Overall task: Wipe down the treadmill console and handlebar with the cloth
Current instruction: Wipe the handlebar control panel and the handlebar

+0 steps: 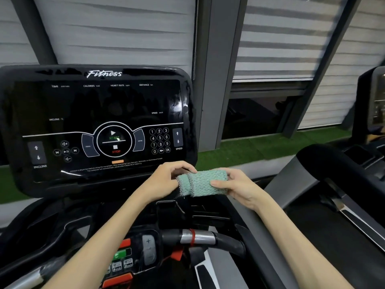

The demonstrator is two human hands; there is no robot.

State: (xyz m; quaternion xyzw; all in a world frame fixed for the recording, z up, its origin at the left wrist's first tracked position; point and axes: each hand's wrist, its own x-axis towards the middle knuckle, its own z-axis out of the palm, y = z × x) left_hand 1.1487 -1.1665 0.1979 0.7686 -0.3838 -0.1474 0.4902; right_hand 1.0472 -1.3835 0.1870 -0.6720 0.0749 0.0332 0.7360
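Observation:
A folded green knitted cloth (203, 183) hangs in the air just below the lower right corner of the black treadmill console (98, 113). My left hand (166, 181) pinches the cloth's left end, fingers curled over its striped edge. My right hand (235, 187) grips the cloth's right end, thumb lying across its front. The cloth is apart from the console's glossy panel. Lower down, the handlebar (200, 236) with a silver sensor section and a red band runs across, beside a small control pad (133, 255) with plus and minus keys.
A second treadmill (343, 174) stands close on the right with its own console at the frame edge. Window blinds (291, 38) and grey pillars fill the background, with a strip of green turf (260, 147) along the sill. Black trays lie beneath my forearms.

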